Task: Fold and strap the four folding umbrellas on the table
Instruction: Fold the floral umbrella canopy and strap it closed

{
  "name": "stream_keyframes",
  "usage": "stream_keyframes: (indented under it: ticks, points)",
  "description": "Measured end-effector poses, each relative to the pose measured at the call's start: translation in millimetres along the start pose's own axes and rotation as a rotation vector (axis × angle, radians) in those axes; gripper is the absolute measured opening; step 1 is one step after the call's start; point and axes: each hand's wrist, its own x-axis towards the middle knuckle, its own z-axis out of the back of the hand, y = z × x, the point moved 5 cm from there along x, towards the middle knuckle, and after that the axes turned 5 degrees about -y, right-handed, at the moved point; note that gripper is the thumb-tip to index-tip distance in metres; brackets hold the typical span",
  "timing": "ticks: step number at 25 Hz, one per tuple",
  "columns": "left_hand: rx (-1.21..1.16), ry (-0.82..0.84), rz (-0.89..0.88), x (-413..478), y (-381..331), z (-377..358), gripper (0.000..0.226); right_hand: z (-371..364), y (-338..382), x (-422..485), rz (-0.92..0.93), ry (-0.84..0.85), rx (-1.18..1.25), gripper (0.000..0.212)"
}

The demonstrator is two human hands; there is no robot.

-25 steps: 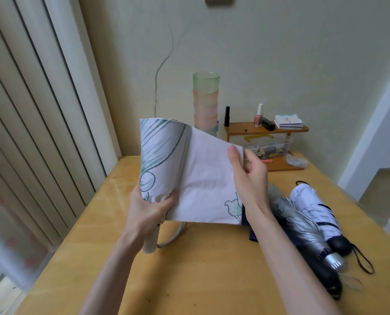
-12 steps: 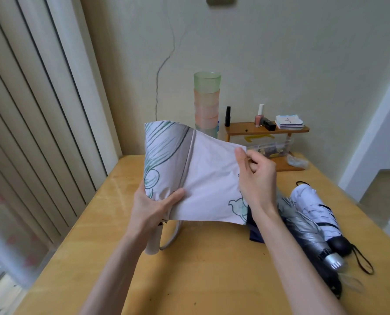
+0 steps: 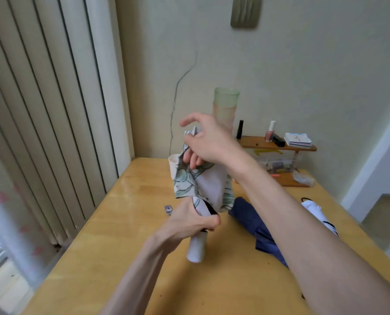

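Note:
A white umbrella with green line drawings (image 3: pixel 187 185) stands tilted above the table (image 3: pixel 125 223). My left hand (image 3: pixel 189 221) grips it low down, just above its white handle (image 3: pixel 197 248). My right hand (image 3: pixel 203 142) reaches over the top, fingers curled round the bunched canopy, index finger lifted. A strap end with a snap (image 3: pixel 168 209) hangs at the left. A dark blue umbrella (image 3: pixel 250 217) lies loose behind my right forearm. A white umbrella (image 3: pixel 314 208) shows partly at the right; the arm hides the rest.
A white cup (image 3: pixel 172 165) sits behind the umbrella. At the back wall stand a stack of tinted cups (image 3: pixel 226 103) and a small wooden shelf (image 3: pixel 257 142) with bottles and cards. Vertical blinds (image 3: pixel 53 110) run along the left table edge.
The canopy panel that was stretched flat between my hands is now gathered round the shaft. My right hand has swung left over the top; my left hand has slid down toward the handle.

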Motion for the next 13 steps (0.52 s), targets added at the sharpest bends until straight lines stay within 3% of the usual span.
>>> stream_keyframes:
  ticks: [4,7,9,11,12,13]
  points:
    - [-0.24,-0.115,0.036,-2.1,-4.5,0.1,0.06,-22.9,4.4,18.2,0.059,0.128,-0.129,0.036]
    - [-0.337,-0.125,0.072,-0.7,3.3,10.5,0.063,-14.8,2.2,11.2,0.052,0.224,0.176,0.042]
    - [-0.341,-0.119,0.08,-1.9,5.5,15.4,0.06,14.2,-4.2,8.1,0.085,-0.002,0.369,0.035]
    - [-0.325,-0.106,0.067,-3.1,5.0,18.4,0.054,51.9,-20.9,7.5,0.125,-0.381,0.241,0.028]
    - [-0.333,-0.092,0.065,-3.3,5.2,19.2,0.05,63.1,-29.5,7.3,0.112,-0.432,0.14,0.034]
    - [-0.345,-0.073,0.071,-3.6,5.4,19.9,0.047,65.6,-37.3,7.7,0.07,-0.355,0.08,0.045]
